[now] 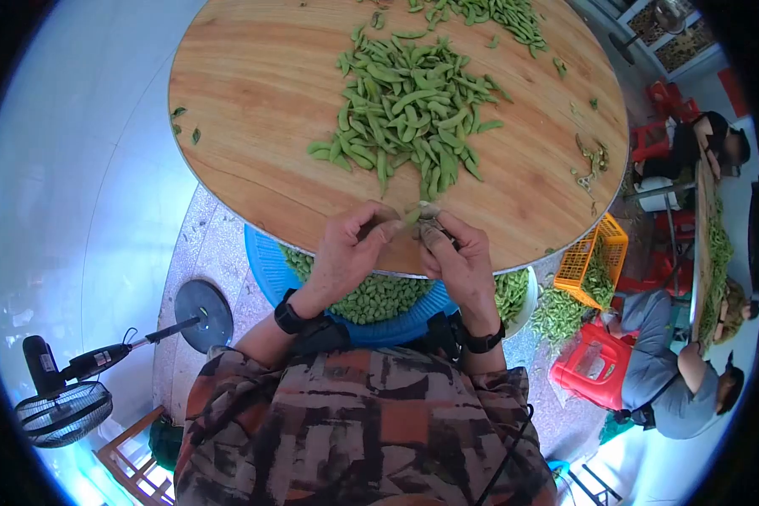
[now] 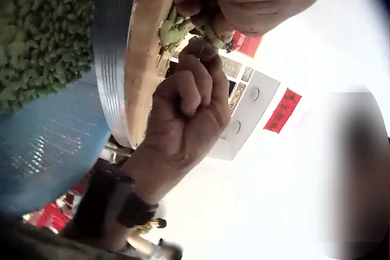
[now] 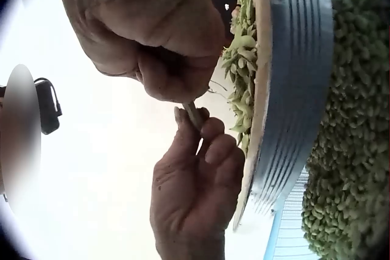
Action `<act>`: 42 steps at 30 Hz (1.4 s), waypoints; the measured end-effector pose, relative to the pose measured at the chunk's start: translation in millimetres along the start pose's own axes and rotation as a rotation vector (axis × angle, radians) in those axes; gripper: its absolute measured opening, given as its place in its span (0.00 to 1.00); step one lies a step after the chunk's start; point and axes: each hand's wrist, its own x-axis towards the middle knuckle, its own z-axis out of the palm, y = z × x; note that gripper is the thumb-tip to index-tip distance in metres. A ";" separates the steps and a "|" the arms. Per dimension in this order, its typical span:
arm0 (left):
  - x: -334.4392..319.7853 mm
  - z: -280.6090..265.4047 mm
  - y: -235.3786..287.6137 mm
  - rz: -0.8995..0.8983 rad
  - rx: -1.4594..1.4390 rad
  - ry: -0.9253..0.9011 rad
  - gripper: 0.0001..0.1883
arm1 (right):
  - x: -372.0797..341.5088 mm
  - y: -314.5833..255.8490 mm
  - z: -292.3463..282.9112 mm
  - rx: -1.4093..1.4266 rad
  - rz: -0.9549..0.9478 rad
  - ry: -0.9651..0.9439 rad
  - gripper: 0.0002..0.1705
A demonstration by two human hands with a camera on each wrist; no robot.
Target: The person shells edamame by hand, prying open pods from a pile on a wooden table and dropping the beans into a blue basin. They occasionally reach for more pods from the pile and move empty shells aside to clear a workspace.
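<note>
Just over the near edge of the round wooden table [image 1: 253, 160], a green soybean pod [image 3: 193, 115] spans the gap between my two hands. My right hand [image 1: 460, 257] pinches one end with curled fingers. The fingertips of my left hand [image 1: 354, 244] pinch the other end, as the right wrist view shows. Beyond them lies a heap of whole pods [image 1: 413, 105]. Below the table edge, a blue basin [image 1: 261, 257] holds many shelled green beans [image 1: 379, 299]. My right palm hides part of the pod.
More pods [image 1: 506, 17] lie at the table's far side. Right of the basin stand a pale tub of pods [image 1: 527, 308], an orange crate [image 1: 575, 261] and a red stool [image 1: 586, 363]. Another person [image 1: 675, 379] sits there. A fan [image 1: 63, 413] stands on the left.
</note>
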 end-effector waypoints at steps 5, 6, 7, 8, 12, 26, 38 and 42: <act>0.2 4.7 -12.3 0.444 0.418 0.174 0.05 | -0.6 2.7 -6.6 -0.020 -0.016 -0.029 0.15; -0.2 6.0 -7.6 0.489 0.468 0.182 0.04 | -0.8 2.4 -7.6 0.002 -0.013 -0.053 0.14; -0.6 6.8 -5.1 0.533 0.518 0.191 0.04 | -1.1 2.1 -6.9 0.003 -0.012 -0.053 0.14; -1.4 6.9 -7.1 0.531 0.519 0.189 0.04 | -1.5 1.9 -5.8 -0.030 -0.027 -0.023 0.14; -1.2 -0.8 -19.6 -0.008 -0.321 -0.082 0.05 | 1.3 6.8 -20.6 0.182 0.030 -0.140 0.14; -2.2 3.1 -3.0 -0.077 -0.008 -0.058 0.09 | -4.5 3.5 -1.7 -0.579 -0.402 0.106 0.09; -9.9 14.6 -3.2 -0.311 -0.523 -0.032 0.18 | -9.5 14.8 28.3 -0.905 -0.634 0.244 0.13; -6.9 1.1 -9.9 -0.286 -0.436 -0.196 0.19 | -6.8 6.2 11.0 -0.688 -0.504 0.193 0.11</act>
